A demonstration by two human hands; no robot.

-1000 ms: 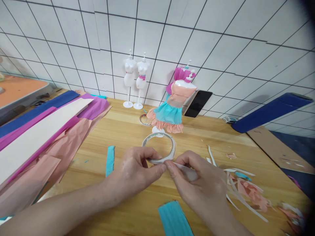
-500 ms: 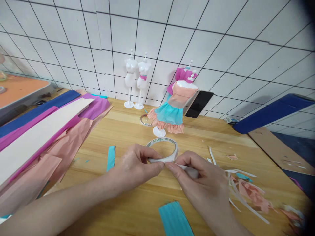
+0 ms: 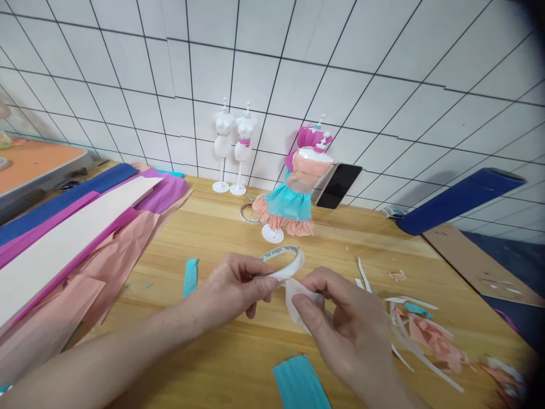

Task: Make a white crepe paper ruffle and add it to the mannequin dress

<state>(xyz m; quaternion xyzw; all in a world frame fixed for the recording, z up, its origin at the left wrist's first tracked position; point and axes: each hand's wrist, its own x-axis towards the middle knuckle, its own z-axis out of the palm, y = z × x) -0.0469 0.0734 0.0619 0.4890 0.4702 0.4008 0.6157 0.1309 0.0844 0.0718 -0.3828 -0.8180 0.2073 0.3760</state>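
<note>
My left hand [image 3: 238, 287] pinches the near rim of a white tape roll [image 3: 296, 262], with green print on its inner core. A loose white strip [image 3: 293, 304] curls beside the roll. My right hand [image 3: 351, 326] grips that strip between thumb and fingers; whether it still joins the roll I cannot tell. Left of my left hand lies a narrow teal crepe paper strip [image 3: 191, 277]. Below my hands is a wider teal crepe paper piece [image 3: 301, 382]. Past the roll stands a small mannequin wearing a peach and teal ruffled dress [image 3: 293, 199].
Two white mannequins [image 3: 222, 142] and a phone [image 3: 339, 186] stand near the tiled wall. A blue roll [image 3: 460, 199] leans at the right, above paper scraps [image 3: 434, 338]. Stacked coloured paper sheets [image 3: 123, 250] cover the left. A small ring-shaped dish [image 3: 242, 215] sits behind the dress.
The white strip between my hands now shows more of itself and curls outward. My hands have parted slightly, and the tape roll is tilted more. The view has shifted a little.
</note>
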